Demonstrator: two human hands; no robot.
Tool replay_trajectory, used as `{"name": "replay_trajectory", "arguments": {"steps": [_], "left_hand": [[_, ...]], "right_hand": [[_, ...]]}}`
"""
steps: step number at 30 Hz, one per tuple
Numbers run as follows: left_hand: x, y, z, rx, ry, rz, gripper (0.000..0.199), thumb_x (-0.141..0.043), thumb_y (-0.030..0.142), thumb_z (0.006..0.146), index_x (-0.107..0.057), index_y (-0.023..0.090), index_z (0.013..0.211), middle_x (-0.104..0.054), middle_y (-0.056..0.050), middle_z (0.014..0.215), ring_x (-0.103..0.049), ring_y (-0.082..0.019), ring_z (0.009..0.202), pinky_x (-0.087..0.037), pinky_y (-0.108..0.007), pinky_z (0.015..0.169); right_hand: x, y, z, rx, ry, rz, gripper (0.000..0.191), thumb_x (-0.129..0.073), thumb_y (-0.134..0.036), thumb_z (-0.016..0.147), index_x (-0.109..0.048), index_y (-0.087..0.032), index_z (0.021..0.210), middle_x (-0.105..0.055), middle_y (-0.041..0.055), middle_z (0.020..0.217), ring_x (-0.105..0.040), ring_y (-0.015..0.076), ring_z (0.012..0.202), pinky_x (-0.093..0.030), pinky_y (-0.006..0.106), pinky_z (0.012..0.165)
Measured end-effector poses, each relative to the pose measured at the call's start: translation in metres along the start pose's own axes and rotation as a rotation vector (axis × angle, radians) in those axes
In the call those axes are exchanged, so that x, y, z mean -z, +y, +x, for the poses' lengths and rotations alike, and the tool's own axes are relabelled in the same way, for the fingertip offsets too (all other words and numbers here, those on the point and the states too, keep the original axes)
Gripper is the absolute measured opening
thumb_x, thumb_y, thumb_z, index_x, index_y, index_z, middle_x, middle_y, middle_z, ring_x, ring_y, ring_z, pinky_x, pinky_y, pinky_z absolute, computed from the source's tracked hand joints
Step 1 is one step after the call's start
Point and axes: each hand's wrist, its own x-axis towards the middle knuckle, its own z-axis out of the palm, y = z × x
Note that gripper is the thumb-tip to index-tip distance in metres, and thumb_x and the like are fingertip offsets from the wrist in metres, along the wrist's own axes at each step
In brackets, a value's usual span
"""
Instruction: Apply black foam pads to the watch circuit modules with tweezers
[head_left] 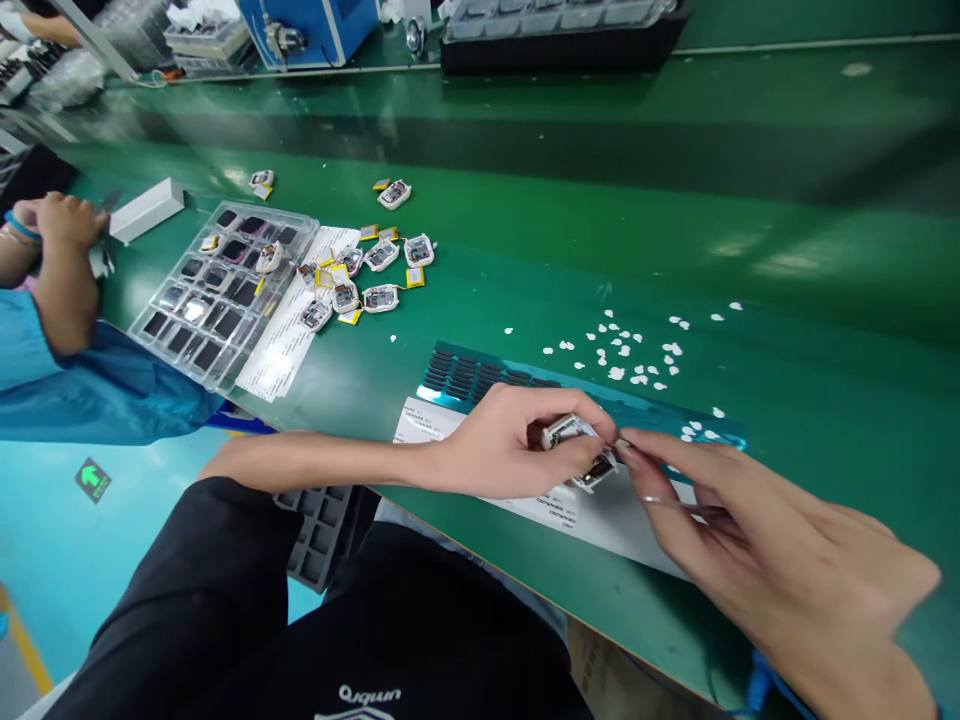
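Note:
A small white device housing (581,450) with electronics inside is held in my left hand (517,440), between thumb and fingers. My right hand (750,520) meets it at its right end, thumb and forefinger pinched on a part too small to make out. A thin metallic tool (679,503) lies across the right hand's fingers. Under the hands are a white printed sheet (637,535) and a blue strip (487,352) bearing rows of black pieces. Small white stickers (616,373) are scattered just beyond.
Several white housings (381,298) with yellow batteries lie left of centre, beside a clear compartment tray (300,232) of dark pieces. A co-worker's hands (67,220) rest near a white box (147,211). Along the back stand a blue machine (352,25) and a black tray (562,57).

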Motion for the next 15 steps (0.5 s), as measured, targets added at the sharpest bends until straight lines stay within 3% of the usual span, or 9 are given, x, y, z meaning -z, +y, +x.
{"name": "replay_trajectory", "arguments": {"steps": [7,11,15], "left_hand": [[0.003,0.003,0.0,0.067,-0.085,-0.239,0.013,-0.063,0.028,0.089,-0.064,0.015,0.088,-0.055,0.004,0.066,-0.047,-0.006,0.052,-0.038,-0.02,0.046],[0.003,0.006,-0.003,0.066,-0.049,-0.161,0.011,-0.063,0.027,0.087,-0.064,0.016,0.086,-0.057,0.004,0.067,-0.042,-0.004,0.05,-0.033,-0.02,0.045],[0.0,0.006,-0.004,-0.026,0.017,-0.05,0.011,-0.061,0.025,0.085,-0.067,0.015,0.085,-0.054,0.005,0.061,-0.037,-0.004,0.049,-0.03,-0.02,0.045]], "right_hand": [[0.004,0.016,-0.01,0.1,0.002,0.156,0.075,-0.069,-0.004,0.091,-0.047,-0.037,0.154,-0.08,-0.0059,0.101,-0.076,0.0124,0.073,-0.06,0.022,0.065],[0.004,0.017,-0.013,0.127,-0.021,0.18,0.072,-0.067,-0.003,0.091,-0.048,-0.033,0.154,-0.08,-0.0038,0.104,-0.076,0.0136,0.078,-0.061,0.023,0.068],[0.006,0.013,-0.009,0.127,-0.037,0.16,0.071,-0.073,-0.01,0.091,-0.048,-0.031,0.154,-0.08,-0.0037,0.102,-0.075,0.0123,0.074,-0.06,0.022,0.068]]}}
